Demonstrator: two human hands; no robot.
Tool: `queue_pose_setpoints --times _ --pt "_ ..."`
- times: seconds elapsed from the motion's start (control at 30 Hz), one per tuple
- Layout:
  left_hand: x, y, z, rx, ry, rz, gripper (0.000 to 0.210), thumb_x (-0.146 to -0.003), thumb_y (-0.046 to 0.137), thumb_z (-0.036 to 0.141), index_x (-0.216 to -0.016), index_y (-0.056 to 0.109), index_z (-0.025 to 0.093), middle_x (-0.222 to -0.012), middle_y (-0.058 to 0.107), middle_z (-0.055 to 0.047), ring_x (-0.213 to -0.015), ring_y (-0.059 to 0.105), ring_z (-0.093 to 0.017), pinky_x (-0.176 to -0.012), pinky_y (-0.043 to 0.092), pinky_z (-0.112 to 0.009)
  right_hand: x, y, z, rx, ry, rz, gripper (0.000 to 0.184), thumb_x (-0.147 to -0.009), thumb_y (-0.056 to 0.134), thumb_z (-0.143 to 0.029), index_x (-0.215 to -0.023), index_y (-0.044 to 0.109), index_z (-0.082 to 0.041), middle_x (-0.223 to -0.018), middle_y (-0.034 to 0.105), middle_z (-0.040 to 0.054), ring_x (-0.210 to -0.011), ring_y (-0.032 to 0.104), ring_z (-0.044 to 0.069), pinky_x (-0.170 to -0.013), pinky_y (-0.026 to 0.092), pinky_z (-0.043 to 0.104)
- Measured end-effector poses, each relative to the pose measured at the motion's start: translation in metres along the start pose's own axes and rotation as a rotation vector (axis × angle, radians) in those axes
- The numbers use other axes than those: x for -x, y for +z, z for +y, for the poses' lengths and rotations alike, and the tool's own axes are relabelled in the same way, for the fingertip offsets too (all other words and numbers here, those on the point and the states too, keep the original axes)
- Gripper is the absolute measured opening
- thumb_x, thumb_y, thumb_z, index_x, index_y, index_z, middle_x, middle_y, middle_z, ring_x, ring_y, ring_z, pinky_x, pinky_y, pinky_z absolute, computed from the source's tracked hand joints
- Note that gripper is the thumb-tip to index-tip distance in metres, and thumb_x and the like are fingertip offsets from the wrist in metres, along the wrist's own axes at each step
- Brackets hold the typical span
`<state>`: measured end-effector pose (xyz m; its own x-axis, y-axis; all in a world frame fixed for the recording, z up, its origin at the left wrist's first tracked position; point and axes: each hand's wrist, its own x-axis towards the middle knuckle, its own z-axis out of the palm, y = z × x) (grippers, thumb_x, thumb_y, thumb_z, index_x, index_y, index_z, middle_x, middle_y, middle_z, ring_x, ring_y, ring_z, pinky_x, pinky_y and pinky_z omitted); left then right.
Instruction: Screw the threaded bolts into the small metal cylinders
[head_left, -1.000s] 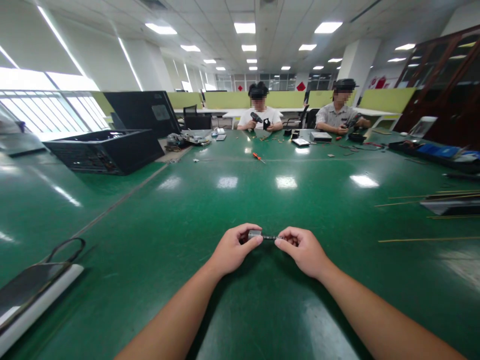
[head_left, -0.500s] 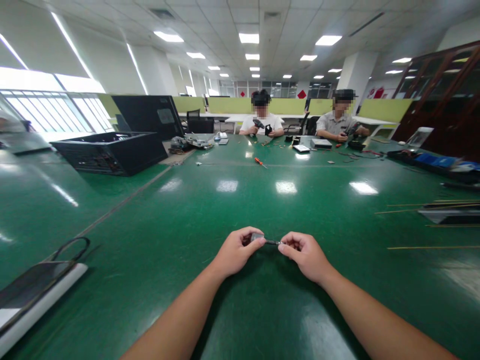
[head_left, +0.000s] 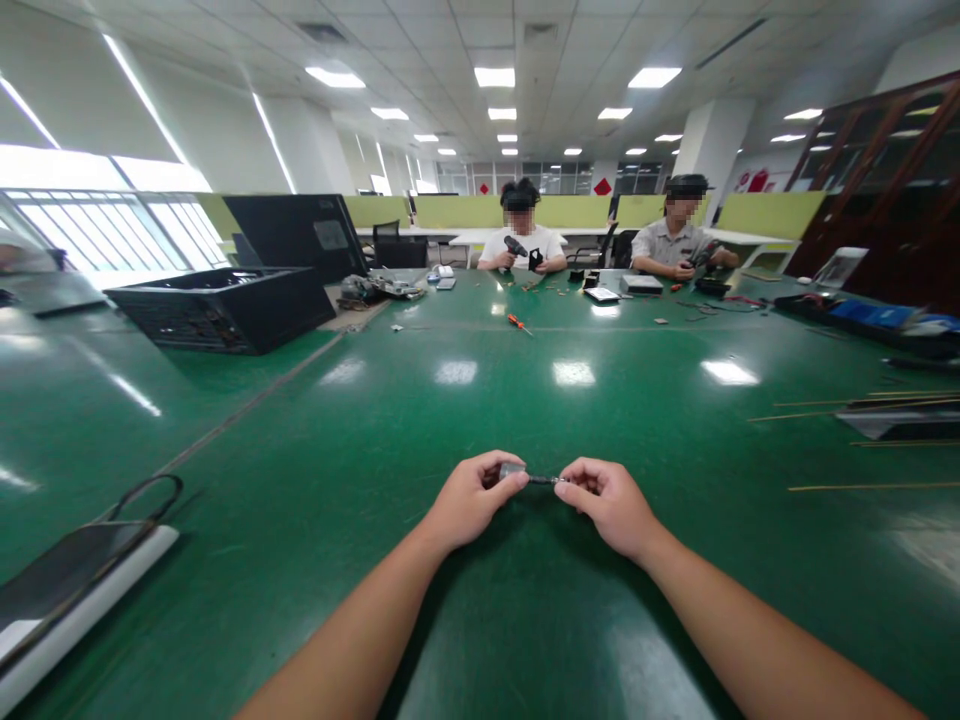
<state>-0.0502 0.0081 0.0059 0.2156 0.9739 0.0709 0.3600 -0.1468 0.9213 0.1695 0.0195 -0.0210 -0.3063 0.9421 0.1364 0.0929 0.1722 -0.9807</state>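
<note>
Just above the green tabletop (head_left: 495,400), my two hands hold a small adapter-like piece between them. Its grey block end (head_left: 512,469) is pinched in the thumb and fingers of my left hand (head_left: 480,500). From that block a short dark cable (head_left: 541,480) runs across the gap to my right hand (head_left: 609,503). There, thumb and fingertips close on the cable's small metallic tip, mostly hidden by the fingers. What exactly the piece is cannot be made out.
An orange screwdriver (head_left: 517,323) lies ahead. A black computer case (head_left: 225,310) stands at far left, a flat device with a cable (head_left: 82,570) at near left. Thin yellow rods (head_left: 862,488) and a black tray (head_left: 870,325) are right. Two people (head_left: 525,245) work across the table.
Almost nothing differs. Both hands keep their grip on the piece, and the view has shifted very slightly.
</note>
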Motion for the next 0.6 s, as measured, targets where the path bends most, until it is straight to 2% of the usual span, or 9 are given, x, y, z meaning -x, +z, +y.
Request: queue_pose_setpoints --times 0.2,0.3,0.47,0.6 --pt "0.002 0.000 0.003 0.058 -0.001 0.033 0.036 -0.080 0.069 0.046 -0.099 0.070 0.016 -0.070 0.060 0.001 -0.060 0.054 -0.013 -0.059 0.043 -0.025 0.000 -0.001 0.000 -0.049 0.000 0.019 0.025 -0.076 0.072 -0.041 -0.073 0.065 -0.017 -0.059 0.053 -0.0032 -0.053 0.047 0.012 -0.051 0.034 0.024" --pt "0.002 -0.001 0.003 0.106 -0.005 0.060 0.036 -0.078 0.071 0.046 -0.097 0.070 0.015 -0.071 0.061 0.001 -0.061 0.054 -0.013 -0.060 0.043 -0.024 -0.002 -0.003 0.002 -0.188 0.010 0.087 0.026 -0.073 0.077 -0.039 -0.070 0.065 -0.016 -0.058 0.055 -0.0021 -0.052 0.046 0.012 -0.051 0.034 0.025" --pt "-0.002 -0.005 -0.001 0.248 -0.017 0.213 0.041 -0.073 0.074 0.044 -0.101 0.062 0.016 -0.079 0.064 -0.001 -0.066 0.058 -0.013 -0.065 0.045 -0.025 -0.011 -0.009 0.008 -0.380 0.032 0.233 0.041 -0.086 0.056 -0.057 -0.070 0.056 -0.019 -0.062 0.055 0.0014 -0.052 0.047 0.014 -0.048 0.037 0.027" --pt "0.008 -0.018 0.006 0.345 -0.013 0.349 0.040 -0.063 0.080 0.037 -0.076 0.046 0.019 -0.092 0.068 -0.004 -0.081 0.067 -0.018 -0.076 0.050 -0.030 -0.014 -0.007 0.010 -0.438 0.062 0.232 0.046 -0.084 0.057 -0.062 -0.068 0.054 -0.019 -0.058 0.053 0.0014 -0.049 0.046 0.014 -0.046 0.036 0.027"
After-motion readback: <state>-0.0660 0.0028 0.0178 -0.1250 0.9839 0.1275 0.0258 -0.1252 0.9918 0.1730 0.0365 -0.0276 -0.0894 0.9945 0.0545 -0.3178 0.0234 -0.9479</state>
